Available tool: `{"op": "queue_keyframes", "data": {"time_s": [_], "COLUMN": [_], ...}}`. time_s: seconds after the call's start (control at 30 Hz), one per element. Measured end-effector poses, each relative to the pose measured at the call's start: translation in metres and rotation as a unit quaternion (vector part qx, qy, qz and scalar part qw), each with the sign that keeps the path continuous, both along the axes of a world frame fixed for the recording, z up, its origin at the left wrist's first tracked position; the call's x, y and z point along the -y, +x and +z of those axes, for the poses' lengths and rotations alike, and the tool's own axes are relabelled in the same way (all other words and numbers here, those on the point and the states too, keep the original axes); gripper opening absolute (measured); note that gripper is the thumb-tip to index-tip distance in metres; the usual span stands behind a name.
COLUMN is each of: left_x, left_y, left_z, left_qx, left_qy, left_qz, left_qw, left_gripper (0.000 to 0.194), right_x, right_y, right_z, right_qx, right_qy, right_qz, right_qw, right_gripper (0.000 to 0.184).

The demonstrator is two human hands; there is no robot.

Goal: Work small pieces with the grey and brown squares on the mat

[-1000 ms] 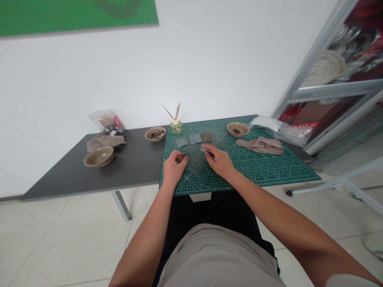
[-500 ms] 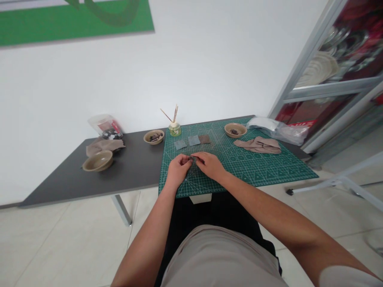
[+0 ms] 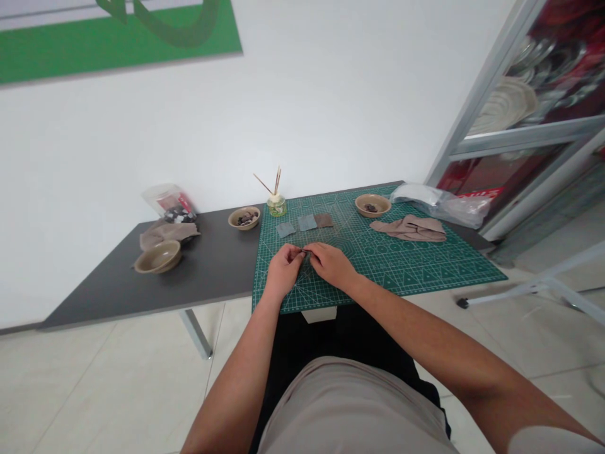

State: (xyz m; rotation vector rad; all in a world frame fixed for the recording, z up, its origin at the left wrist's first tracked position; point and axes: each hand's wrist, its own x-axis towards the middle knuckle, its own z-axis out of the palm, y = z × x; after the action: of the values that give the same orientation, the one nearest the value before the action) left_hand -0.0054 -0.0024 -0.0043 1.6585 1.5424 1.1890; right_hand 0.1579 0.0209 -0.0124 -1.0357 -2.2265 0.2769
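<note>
Above the green cutting mat, my left hand and my right hand meet fingertip to fingertip. Both are closed in a pinch around a small dark piece, mostly covered by the fingers and too small to name. Just beyond the hands, two grey-blue cloth squares and a brown cloth square lie flat in a row. A tan bowl with a few dark bits stands at the back right of the mat. Close to it lies a crumpled brown cloth.
Left of the mat are a bowl of small dark and pale pieces, another tan bowl, a brown cloth and a plastic bag. A reed diffuser stands at the mat's back edge. Clear plastic packaging lies back right.
My fingers have shifted slightly around the small dark piece, and less of it shows now. The whole view has moved a little; the things on the table stay in place.
</note>
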Motion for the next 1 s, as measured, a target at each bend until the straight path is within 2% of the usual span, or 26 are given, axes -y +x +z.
{"op": "queue_keyframes", "data": {"time_s": [0.17, 0.27, 0.4, 0.87, 1.0], "left_x": [-0.0027, -0.0025, -0.0021, 0.0003, 0.0009], "left_y": [-0.0006, -0.0026, -0.0051, -0.0035, -0.0037], "left_z": [-0.0059, -0.0052, -0.0044, -0.0023, -0.0009], "left_qx": [0.069, 0.079, 0.084, 0.009, -0.009], "left_qy": [0.001, -0.01, -0.033, -0.028, -0.024], "left_qz": [-0.041, -0.052, -0.06, -0.05, -0.048], "left_qw": [0.997, 0.995, 0.994, 0.998, 0.999], "left_gripper": [0.008, 0.006, 0.018, 0.018, 0.021], "right_x": [-0.0005, -0.0011, -0.0002, 0.0023, 0.0014], "right_y": [-0.0012, -0.0003, 0.0009, 0.001, 0.0017], "right_z": [-0.0016, -0.0039, -0.0048, -0.0016, -0.002], "right_qx": [0.023, 0.016, 0.015, 0.075, 0.069], "right_qy": [0.016, 0.018, 0.017, 0.025, 0.029], "right_qz": [0.005, 0.01, 0.021, 0.001, 0.017], "right_qw": [1.0, 1.0, 1.0, 0.997, 0.997], "right_gripper": [0.017, 0.014, 0.011, 0.02, 0.018]}}
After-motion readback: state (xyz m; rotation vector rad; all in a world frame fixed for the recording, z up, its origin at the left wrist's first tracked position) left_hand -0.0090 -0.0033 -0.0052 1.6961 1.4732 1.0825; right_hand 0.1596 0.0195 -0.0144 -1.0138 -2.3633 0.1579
